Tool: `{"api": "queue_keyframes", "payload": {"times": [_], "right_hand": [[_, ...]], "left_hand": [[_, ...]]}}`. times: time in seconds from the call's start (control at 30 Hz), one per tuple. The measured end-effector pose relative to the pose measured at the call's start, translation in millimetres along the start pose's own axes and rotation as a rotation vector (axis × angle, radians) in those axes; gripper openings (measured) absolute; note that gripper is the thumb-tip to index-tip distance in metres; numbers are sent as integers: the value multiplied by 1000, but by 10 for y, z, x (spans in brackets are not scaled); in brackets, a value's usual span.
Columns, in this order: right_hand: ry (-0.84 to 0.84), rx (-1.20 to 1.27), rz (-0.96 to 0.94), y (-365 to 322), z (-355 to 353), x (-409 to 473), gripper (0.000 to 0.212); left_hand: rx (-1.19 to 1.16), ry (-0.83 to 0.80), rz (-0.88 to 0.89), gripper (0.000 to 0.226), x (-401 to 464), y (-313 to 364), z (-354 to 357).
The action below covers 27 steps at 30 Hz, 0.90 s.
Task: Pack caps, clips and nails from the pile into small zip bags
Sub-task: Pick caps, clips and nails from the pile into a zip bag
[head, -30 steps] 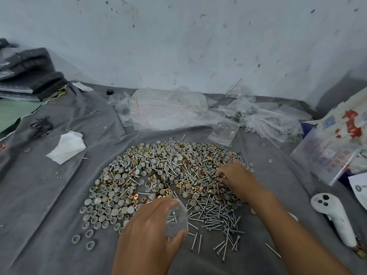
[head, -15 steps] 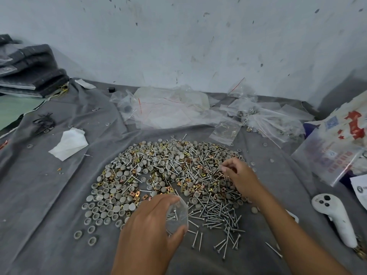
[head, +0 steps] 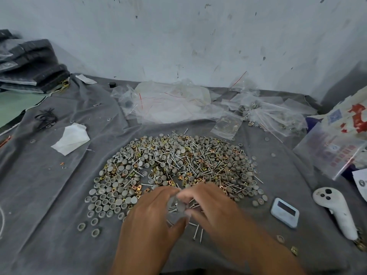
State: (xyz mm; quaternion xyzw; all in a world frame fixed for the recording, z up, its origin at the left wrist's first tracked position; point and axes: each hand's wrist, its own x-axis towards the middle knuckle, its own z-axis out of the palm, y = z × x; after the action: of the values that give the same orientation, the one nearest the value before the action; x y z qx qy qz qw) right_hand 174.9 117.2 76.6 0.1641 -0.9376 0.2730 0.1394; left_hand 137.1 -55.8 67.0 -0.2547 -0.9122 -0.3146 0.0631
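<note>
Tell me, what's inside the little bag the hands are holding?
The small zip bag is blurry between the left hand and right hand. A few nails show through it; the fingers cover the rest.

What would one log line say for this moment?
left hand: holds small zip bag | right hand: at bag mouth | pile: on grey cloth

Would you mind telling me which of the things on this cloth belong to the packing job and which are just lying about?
Part of the job:
- pile of caps, clips and nails
- small zip bag, held by left hand, right hand at its mouth
- spare clear bags
- filled bags

Lying about:
- white controller
- small pale-blue device
- white tissue
- folded dark fabric
</note>
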Motion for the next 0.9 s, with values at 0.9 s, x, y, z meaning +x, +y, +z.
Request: {"api": "queue_keyframes", "payload": {"times": [0.9], "right_hand": [[-194, -411, 515, 2002, -32, 20, 47]], "left_hand": [[13, -23, -22, 49, 14, -11, -18]]}}
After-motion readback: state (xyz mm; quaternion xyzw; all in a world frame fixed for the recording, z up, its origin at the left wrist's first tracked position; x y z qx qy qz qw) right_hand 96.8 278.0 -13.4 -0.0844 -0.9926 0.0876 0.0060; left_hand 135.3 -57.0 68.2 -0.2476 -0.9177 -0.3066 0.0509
